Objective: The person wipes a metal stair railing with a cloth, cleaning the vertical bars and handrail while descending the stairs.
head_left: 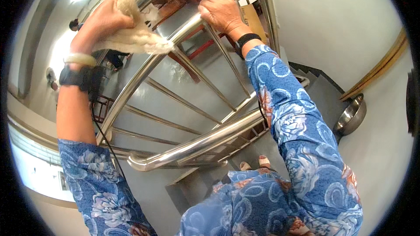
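My left hand is raised at the upper left, its fingers closed on a cream-coloured cloth. The cloth hangs in loose folds, and its right end lies at the bent metal rail. Further right, my right hand is wrapped around the same shiny steel rail. Thin steel bars run from this rail toward a thicker lower handrail, which curves across the middle in front of me. My left hand is slightly blurred.
A metal bowl or pan rests by the white wall at the right, below a bundle of tan poles. Dark stair steps show behind the railing. Beyond the bars are red-framed furniture and a cardboard box. My feet are on the grey floor.
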The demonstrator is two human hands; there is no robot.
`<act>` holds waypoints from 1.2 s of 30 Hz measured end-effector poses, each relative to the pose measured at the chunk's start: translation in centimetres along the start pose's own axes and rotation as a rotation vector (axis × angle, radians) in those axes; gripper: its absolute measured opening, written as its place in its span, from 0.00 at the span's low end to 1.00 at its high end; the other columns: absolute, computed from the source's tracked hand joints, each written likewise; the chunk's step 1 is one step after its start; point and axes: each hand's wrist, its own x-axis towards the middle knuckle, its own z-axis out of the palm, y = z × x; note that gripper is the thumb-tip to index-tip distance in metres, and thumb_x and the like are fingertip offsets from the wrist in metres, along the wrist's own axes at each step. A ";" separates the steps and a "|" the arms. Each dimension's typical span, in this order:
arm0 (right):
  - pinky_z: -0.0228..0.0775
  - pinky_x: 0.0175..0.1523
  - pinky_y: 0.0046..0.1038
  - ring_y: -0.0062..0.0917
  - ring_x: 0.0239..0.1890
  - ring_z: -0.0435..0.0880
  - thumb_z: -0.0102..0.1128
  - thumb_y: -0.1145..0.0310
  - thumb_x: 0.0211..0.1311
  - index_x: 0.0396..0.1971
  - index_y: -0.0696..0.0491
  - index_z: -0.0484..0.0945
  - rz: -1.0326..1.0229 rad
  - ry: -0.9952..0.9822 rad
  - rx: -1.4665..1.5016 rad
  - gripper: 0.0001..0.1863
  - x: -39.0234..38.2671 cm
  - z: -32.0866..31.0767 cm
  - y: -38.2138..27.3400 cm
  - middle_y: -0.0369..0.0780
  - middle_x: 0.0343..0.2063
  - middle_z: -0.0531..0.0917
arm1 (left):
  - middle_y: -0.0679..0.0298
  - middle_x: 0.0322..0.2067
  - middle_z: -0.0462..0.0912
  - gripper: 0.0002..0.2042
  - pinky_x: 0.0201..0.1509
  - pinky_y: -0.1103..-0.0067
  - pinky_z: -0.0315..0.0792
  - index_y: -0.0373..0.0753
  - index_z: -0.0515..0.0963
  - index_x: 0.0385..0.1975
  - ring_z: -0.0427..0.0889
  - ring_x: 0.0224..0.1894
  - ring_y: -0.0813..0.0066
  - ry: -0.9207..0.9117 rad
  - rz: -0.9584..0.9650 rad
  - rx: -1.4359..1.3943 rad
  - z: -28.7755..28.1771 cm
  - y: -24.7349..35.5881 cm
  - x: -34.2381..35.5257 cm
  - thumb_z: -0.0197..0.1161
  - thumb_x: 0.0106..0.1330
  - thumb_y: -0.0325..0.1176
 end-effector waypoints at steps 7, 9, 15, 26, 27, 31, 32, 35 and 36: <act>0.63 0.45 0.32 0.30 0.34 0.75 0.46 0.59 0.60 0.24 0.49 0.77 0.033 -0.041 -0.001 0.13 0.3 -0.4 0.2 0.35 0.26 0.78 | 0.59 0.34 0.80 0.26 0.47 0.78 0.71 0.32 0.73 0.43 0.79 0.37 0.71 -0.033 -0.164 -0.073 -2.3 -4.0 -6.2 0.65 0.39 0.32; 0.64 0.45 0.32 0.29 0.33 0.75 0.46 0.57 0.60 0.24 0.47 0.79 0.021 -0.003 0.014 0.15 0.2 -0.2 0.4 0.34 0.25 0.78 | 0.60 0.36 0.79 0.28 0.49 0.78 0.71 0.32 0.72 0.45 0.79 0.38 0.70 -0.086 -0.170 -0.191 -2.9 -4.9 -7.7 0.65 0.38 0.33; 0.63 0.48 0.34 0.30 0.36 0.74 0.46 0.56 0.60 0.26 0.48 0.79 0.069 -0.051 0.017 0.14 0.0 -0.1 0.9 0.35 0.27 0.78 | 0.60 0.43 0.78 0.36 0.53 0.77 0.70 0.33 0.70 0.53 0.78 0.44 0.69 -0.044 -0.247 -0.314 -4.5 -9.2 -13.4 0.67 0.35 0.35; 0.63 0.46 0.36 0.36 0.36 0.75 0.38 0.59 0.61 0.24 0.51 0.75 0.057 -0.263 0.041 0.17 0.5 -1.5 0.5 0.39 0.26 0.78 | 0.60 0.42 0.80 0.32 0.51 0.75 0.70 0.37 0.72 0.51 0.79 0.44 0.69 0.184 -0.260 0.020 -5.5 -15.5 -22.4 0.69 0.39 0.34; 0.63 0.46 0.36 0.36 0.36 0.75 0.38 0.59 0.61 0.24 0.51 0.75 0.058 -0.263 0.040 0.17 0.9 -1.8 0.6 0.39 0.26 0.78 | 0.59 0.42 0.80 0.32 0.51 0.75 0.70 0.37 0.72 0.51 0.79 0.44 0.69 0.190 -0.258 0.062 -5.8 -15.2 -22.6 0.70 0.39 0.35; 0.66 0.40 0.41 0.37 0.31 0.78 0.40 0.58 0.58 0.18 0.49 0.76 -0.011 -0.355 0.057 0.17 1.9 -2.4 1.0 0.40 0.22 0.80 | 0.60 0.45 0.79 0.34 0.51 0.74 0.70 0.36 0.70 0.52 0.78 0.47 0.70 0.184 -0.267 0.120 -5.7 -15.4 -23.8 0.74 0.40 0.37; 0.66 0.38 0.43 0.38 0.29 0.78 0.41 0.58 0.58 0.17 0.49 0.75 -0.046 -0.400 0.079 0.17 2.1 -2.5 1.1 0.41 0.21 0.80 | 0.60 0.45 0.79 0.33 0.51 0.74 0.70 0.36 0.71 0.51 0.78 0.46 0.69 0.214 -0.255 0.156 -5.5 -15.5 -24.1 0.75 0.42 0.37; 0.66 0.38 0.41 0.43 0.28 0.75 0.38 0.60 0.60 0.17 0.53 0.71 -0.063 -0.481 0.108 0.18 2.5 -2.6 1.0 0.44 0.19 0.76 | 0.59 0.45 0.80 0.31 0.50 0.73 0.71 0.37 0.71 0.51 0.79 0.46 0.67 0.282 -0.196 0.237 -4.7 -16.6 -25.6 0.74 0.45 0.36; 0.66 0.38 0.41 0.43 0.28 0.75 0.38 0.60 0.60 0.17 0.53 0.71 -0.068 -0.478 0.106 0.18 2.6 -2.8 0.7 0.44 0.19 0.76 | 0.59 0.45 0.80 0.30 0.50 0.73 0.71 0.37 0.71 0.51 0.79 0.46 0.66 0.336 -0.174 0.308 -4.5 -16.9 -26.1 0.74 0.46 0.36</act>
